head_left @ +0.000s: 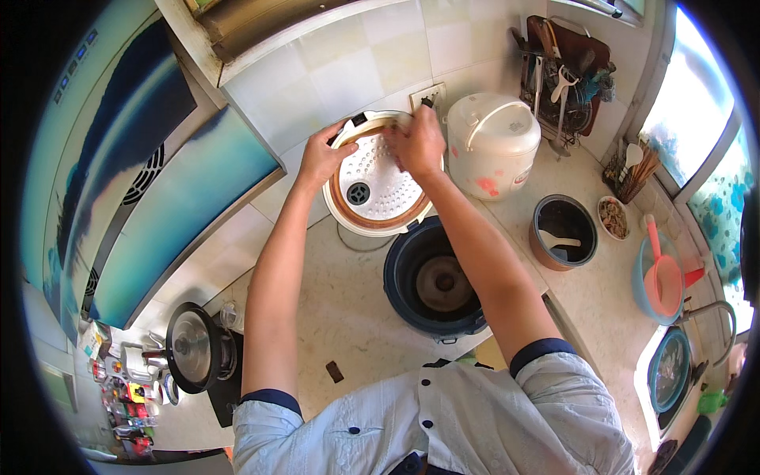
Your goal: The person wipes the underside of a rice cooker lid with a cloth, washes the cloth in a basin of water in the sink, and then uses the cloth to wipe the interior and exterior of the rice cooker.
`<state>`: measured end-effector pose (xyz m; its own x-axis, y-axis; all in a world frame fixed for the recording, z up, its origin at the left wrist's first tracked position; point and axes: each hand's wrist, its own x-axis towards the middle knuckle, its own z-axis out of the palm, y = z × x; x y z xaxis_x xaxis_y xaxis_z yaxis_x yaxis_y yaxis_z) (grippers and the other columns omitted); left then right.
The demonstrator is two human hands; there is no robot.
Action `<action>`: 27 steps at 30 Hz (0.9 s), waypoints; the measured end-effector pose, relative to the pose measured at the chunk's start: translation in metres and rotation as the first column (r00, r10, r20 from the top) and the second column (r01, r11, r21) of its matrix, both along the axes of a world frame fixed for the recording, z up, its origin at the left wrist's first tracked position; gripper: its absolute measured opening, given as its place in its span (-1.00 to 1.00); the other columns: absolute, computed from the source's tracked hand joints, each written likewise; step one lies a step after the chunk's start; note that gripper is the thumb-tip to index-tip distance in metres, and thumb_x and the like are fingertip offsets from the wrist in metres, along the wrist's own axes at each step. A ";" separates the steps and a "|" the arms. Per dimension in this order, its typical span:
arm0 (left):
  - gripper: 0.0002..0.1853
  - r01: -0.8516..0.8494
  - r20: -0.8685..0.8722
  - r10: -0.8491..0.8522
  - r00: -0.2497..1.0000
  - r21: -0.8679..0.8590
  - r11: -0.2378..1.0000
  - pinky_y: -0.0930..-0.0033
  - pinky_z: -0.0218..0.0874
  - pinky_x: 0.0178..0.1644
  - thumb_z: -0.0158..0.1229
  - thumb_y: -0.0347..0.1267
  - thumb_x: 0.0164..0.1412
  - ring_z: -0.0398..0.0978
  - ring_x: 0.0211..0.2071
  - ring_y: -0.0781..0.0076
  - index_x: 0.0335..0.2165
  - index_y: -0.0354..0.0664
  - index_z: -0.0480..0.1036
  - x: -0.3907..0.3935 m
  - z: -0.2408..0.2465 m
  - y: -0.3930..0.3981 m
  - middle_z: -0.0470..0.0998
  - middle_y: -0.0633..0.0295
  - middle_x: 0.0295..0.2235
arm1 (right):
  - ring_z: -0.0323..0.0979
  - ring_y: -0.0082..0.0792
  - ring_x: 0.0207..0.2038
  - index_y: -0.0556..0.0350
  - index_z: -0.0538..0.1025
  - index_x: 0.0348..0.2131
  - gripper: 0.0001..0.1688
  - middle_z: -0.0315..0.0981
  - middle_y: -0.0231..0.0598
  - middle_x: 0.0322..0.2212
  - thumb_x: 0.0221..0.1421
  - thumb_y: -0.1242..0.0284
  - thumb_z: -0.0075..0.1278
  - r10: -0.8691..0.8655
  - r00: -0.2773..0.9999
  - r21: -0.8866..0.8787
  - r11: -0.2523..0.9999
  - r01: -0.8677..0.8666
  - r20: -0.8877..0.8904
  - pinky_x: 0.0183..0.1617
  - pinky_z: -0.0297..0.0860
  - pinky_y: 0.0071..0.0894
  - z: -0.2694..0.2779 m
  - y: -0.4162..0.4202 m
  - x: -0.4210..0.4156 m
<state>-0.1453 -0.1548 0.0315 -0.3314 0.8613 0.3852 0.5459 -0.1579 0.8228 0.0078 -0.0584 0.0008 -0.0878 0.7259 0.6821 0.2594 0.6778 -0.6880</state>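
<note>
The round rice cooker lid is raised, its dimpled metal inner side and brown-stained rim facing me. My left hand grips the lid's upper left edge, thumb on the inner side. Over the lid's upper right part is my right hand, blurred, with its fingers curled at the inner face; whether it holds something small is unclear. Below the lid stands the dark blue rice cooker body, its heating plate showing inside. To the right, an inner pot with a white rice paddle in it rests on the counter.
A white rice cooker stands right of the lid, near a wall socket. Farther right are a bowl of food, a blue basin with a pink strainer, and the sink. A lidded pan sits at left.
</note>
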 end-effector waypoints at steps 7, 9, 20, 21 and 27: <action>-0.57 0.013 -0.012 -0.013 1.000 0.034 0.999 0.48 0.24 -0.10 0.17 -0.48 0.01 0.44 -0.22 0.53 -0.08 -0.32 0.38 0.002 -0.004 0.010 0.52 0.17 -0.21 | 0.39 -0.02 -0.35 0.14 0.26 -0.35 -0.69 0.34 -0.04 -0.43 -0.03 0.38 0.03 -0.164 0.955 -0.391 0.919 0.056 -0.248 -0.29 0.32 -0.14 -0.031 0.000 0.008; -0.58 -0.024 -0.065 0.026 0.998 0.024 0.999 0.47 0.23 -0.09 0.16 -0.46 0.02 0.44 -0.20 0.51 -0.08 -0.32 0.38 -0.003 -0.005 0.004 0.52 0.16 -0.20 | 0.39 -0.02 -0.45 0.18 0.25 -0.37 -0.67 0.36 0.00 -0.55 -0.01 0.37 0.03 0.044 0.909 -0.577 0.760 -0.299 -0.413 -0.34 0.31 -0.11 0.000 -0.021 -0.003; -0.58 -0.034 -0.174 0.053 0.983 0.107 0.994 0.41 0.21 -0.09 0.16 -0.43 0.03 0.44 -0.21 0.34 -0.08 -0.26 0.39 0.000 -0.006 -0.001 0.49 0.07 -0.24 | 0.35 0.07 -0.31 0.11 0.24 -0.36 -0.57 0.31 -0.03 -0.33 -0.09 0.24 0.07 -0.134 0.989 -0.202 0.969 0.142 0.055 -0.31 0.30 -0.01 -0.038 0.007 0.020; -0.58 -0.028 -0.167 0.048 0.985 0.119 0.993 0.41 0.21 -0.09 0.16 -0.42 0.03 0.44 -0.20 0.33 -0.08 -0.26 0.39 -0.001 -0.009 0.003 0.48 0.06 -0.24 | 0.35 0.07 -0.31 0.12 0.24 -0.36 -0.58 0.31 -0.03 -0.33 -0.09 0.25 0.06 -0.166 0.985 -0.220 0.961 0.170 0.037 -0.31 0.30 0.00 -0.050 0.008 0.023; -0.60 0.005 -0.147 0.012 0.989 0.112 0.994 0.43 0.20 -0.08 0.12 -0.29 0.12 0.42 -0.20 0.41 -0.09 -0.27 0.40 0.001 -0.006 0.006 0.50 0.10 -0.25 | 0.35 0.08 -0.36 0.19 0.24 -0.41 -0.60 0.29 0.03 -0.42 -0.02 0.24 0.03 -0.136 0.975 -0.297 0.952 0.080 -0.173 -0.35 0.27 -0.02 -0.032 0.000 -0.002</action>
